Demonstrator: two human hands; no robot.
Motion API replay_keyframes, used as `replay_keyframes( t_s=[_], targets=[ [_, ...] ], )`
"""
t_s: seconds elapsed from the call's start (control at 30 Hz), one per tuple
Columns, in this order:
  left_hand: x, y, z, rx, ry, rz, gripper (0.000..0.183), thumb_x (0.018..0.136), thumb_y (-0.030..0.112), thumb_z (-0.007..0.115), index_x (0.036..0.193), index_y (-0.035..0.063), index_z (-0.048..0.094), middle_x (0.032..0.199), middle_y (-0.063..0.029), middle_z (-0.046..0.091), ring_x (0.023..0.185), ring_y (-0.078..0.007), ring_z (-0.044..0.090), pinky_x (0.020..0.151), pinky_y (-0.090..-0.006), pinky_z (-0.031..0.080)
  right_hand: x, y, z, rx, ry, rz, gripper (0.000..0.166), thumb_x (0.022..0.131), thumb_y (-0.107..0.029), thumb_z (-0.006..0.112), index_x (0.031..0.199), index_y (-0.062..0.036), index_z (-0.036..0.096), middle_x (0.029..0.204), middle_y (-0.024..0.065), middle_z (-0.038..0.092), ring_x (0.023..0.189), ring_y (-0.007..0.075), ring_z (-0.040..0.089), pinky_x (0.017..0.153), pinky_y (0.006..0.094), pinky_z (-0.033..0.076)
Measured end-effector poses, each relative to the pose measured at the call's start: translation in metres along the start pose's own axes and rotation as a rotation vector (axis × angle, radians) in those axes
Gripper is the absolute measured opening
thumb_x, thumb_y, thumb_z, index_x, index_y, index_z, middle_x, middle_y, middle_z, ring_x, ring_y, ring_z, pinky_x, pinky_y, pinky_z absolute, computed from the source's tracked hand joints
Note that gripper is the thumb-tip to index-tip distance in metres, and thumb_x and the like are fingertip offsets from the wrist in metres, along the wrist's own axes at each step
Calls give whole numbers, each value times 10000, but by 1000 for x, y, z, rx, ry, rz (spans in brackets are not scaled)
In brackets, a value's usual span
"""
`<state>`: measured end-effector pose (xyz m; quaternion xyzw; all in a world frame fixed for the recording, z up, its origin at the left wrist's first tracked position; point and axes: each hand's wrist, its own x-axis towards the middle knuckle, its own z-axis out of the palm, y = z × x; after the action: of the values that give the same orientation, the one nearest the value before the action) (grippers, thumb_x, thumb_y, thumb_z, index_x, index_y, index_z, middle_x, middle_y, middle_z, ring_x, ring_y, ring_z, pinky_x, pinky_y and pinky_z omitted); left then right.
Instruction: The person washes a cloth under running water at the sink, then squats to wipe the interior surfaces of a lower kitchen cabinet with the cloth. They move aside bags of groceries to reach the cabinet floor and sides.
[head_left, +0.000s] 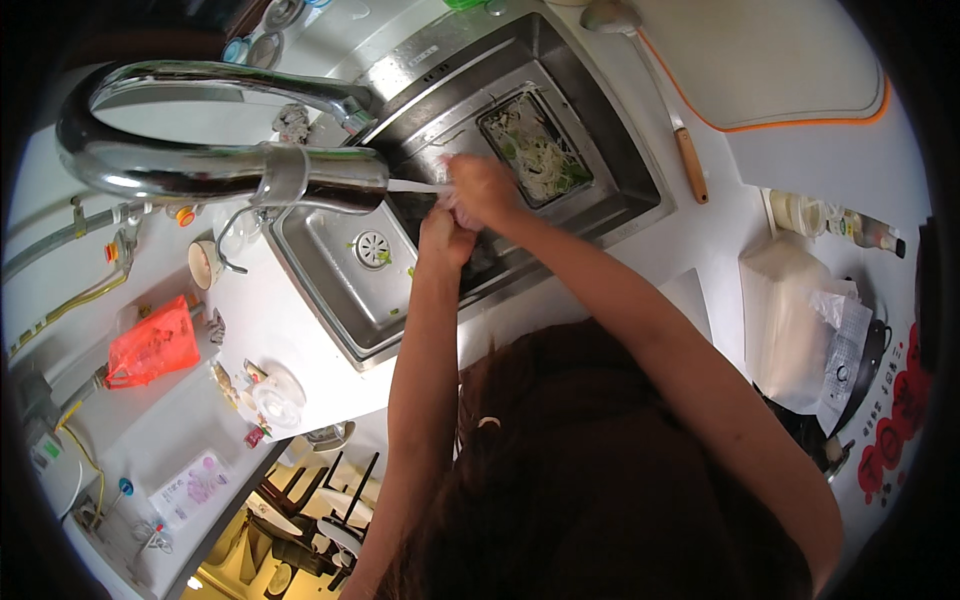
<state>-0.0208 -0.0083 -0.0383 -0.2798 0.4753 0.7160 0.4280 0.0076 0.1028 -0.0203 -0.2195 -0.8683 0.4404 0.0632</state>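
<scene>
Both of my hands meet over the divider of a double steel sink, beneath a stream of running water. A chrome faucet pours it from the left. My left hand is closed around a small pale pink thing, mostly covered by fingers and too blurred to name. My right hand presses on it from above, its fingers curled and blurred. In the larger basin, a dark-rimmed tray contains pale shredded strands and green leaves, just beyond my right hand.
The smaller basin has green scraps near its drain. A ladle with a wooden handle lies beside an orange-edged cutting board. At right stands a stack of clear plastic bags. A cup and a red bag are leftward.
</scene>
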Motion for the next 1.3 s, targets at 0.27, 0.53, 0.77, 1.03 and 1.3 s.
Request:
replay_keyframes(
  t_s=[0.27,0.53,0.77,1.03,1.3],
  targets=[
    [-31,127,1,-6,-73,387,286,922,296,515,1093,71,565,1132,-108,583,1073,-270,520,983,-496,370,10,46,-33,-147,-351,208,170,824,-162,641,918,-35,576,911,149,632,919,317,612,765,426,478],
    [-56,170,43,-22,35,492,328,912,315,579,1119,60,588,1069,-81,638,976,-222,590,906,-395,459,-6,36,-72,-119,-332,8,131,754,-42,664,876,-24,617,880,177,635,825,375,609,721,460,487],
    [-49,102,11,877,-224,545,502,788,61,629,1275,42,511,1214,-80,564,1168,-235,480,1025,-342,326,12,-1,-111,307,-665,-106,287,751,97,549,1015,12,624,940,132,656,843,193,636,745,311,500],
    [-41,33,22,782,-426,227,458,887,163,607,1312,47,482,1148,-46,610,980,-114,562,918,-263,422,43,-36,-154,427,-568,-204,353,756,76,568,1095,-9,620,988,60,638,886,103,573,794,244,461],
    [-42,15,26,-205,-665,72,440,905,199,478,1294,-3,436,1260,-148,554,1168,-280,530,1007,-442,413,-44,-26,-78,96,-93,-442,550,760,-16,546,1304,-39,472,1285,140,526,1224,260,475,1028,487,305]
  ],
)
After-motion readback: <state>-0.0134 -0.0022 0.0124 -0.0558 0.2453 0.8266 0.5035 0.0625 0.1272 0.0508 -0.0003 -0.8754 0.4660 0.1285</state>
